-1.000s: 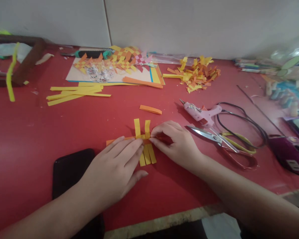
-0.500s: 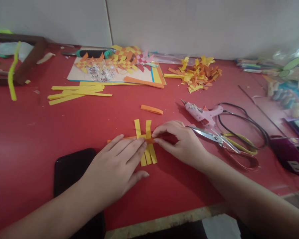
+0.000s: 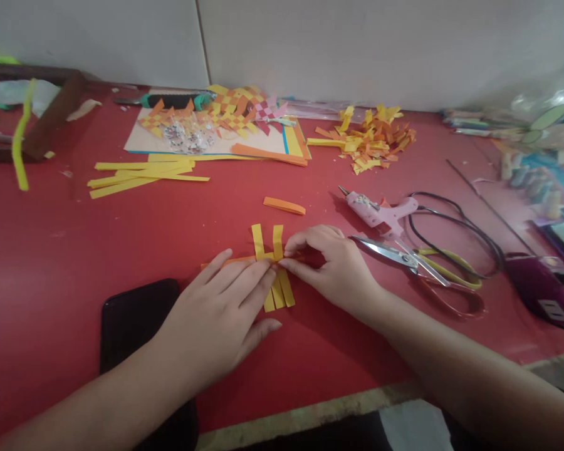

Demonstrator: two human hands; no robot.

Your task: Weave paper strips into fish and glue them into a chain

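Several yellow paper strips [image 3: 286,291] lie side by side on the red table, crossed by an orange paper strip [image 3: 244,259]. Two yellow ends stick up on the far side of the crossing. My left hand [image 3: 216,307] rests flat over the weave, fingers stretched out and fingertips pressing on the crossing. From the right, my right hand [image 3: 336,266] pinches the orange strip between thumb and forefinger, close to the left fingertips. Part of the crossing is hidden beneath the fingers. Beyond the hands lies a short folded orange strip [image 3: 284,205].
Scissors [image 3: 390,252] and a pink glue gun [image 3: 380,213] with a black cord lie to the right. A dark phone-like slab [image 3: 136,319] sits under my left forearm. Farther back are loose yellow strips [image 3: 145,175], woven paper pieces [image 3: 235,113] and a heap of paper scraps [image 3: 376,138].
My right thumb and forefinger have shifted slightly left, nearer the left fingertips. My left hand stays pressed on the strips. The whole view has moved a little.
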